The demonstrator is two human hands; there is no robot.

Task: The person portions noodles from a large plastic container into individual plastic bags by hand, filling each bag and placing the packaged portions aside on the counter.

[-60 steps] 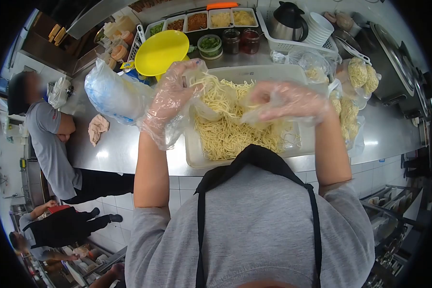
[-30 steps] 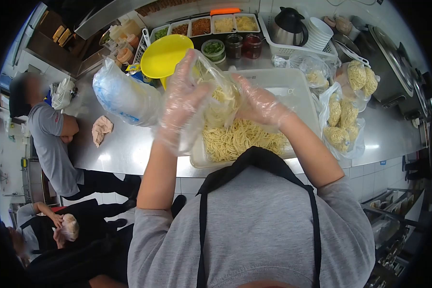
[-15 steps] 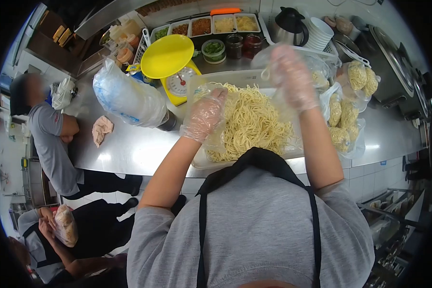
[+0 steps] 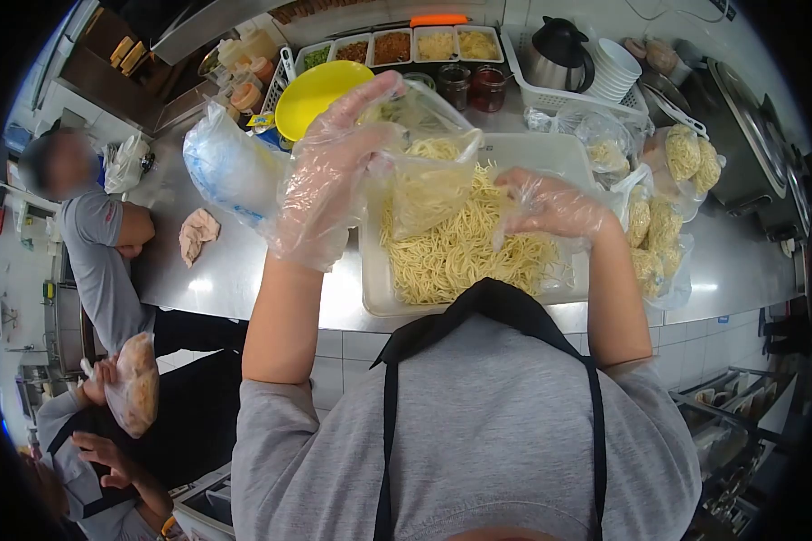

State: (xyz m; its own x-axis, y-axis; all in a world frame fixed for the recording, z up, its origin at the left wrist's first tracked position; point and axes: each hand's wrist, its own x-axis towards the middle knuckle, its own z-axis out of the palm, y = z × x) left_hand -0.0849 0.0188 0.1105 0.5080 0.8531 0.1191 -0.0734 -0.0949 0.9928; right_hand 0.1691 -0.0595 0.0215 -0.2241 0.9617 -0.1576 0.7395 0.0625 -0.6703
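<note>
Pale yellow noodles [image 4: 469, 257] lie heaped in a translucent white tray [image 4: 564, 155] in front of me. My left hand [image 4: 329, 167], in a clear plastic glove, is raised over the tray's left side and grips a clear plastic bag [image 4: 438, 194]. Some noodles show inside or through the bag. Over the right part of the heap is my right hand [image 4: 555, 207], also gloved, its bent fingers somewhat apart at the noodles. I see nothing held in it. Partly behind my left hand stands a scale with a yellow pan [image 4: 311, 104].
Several knotted bags of noodles [image 4: 663, 221] lie right of the tray. A roll of plastic bags [image 4: 230, 167] and a pink cloth [image 4: 198, 236] are at left. Topping containers [image 4: 392, 48], jars [image 4: 487, 88] and a jug [image 4: 559, 59] line the back. Two people stand at left.
My left hand has risen from the noodles with the bag, now in front of the scale. My right hand has come down onto the heap. At left, a person's filled bag has moved up.
</note>
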